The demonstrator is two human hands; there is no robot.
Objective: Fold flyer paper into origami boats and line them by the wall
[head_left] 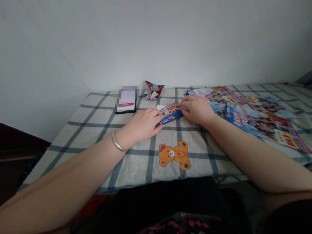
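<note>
A folded printed flyer point(171, 114), blue along its near edge with pink and yellow print, lies on the table between my hands. My left hand point(147, 123), with a silver bangle at the wrist, has its fingers closed over the flyer's left end. On the right end, the bent fingers and thumb of my right hand point(195, 110) hold the paper down. Parts of both ends are hidden under my fingers. Just beyond, a folded paper figure point(155, 91) with pointed corners stands near the wall.
A phone point(127, 101) with a lit, partly blurred screen is at the left rear. Several flat flyers point(262, 125) overlap on the right, beneath and beyond my right forearm. The checked tablecloth point(96, 128) bears a bear picture point(173, 156) near its front edge. A wall point(170, 42) stands behind.
</note>
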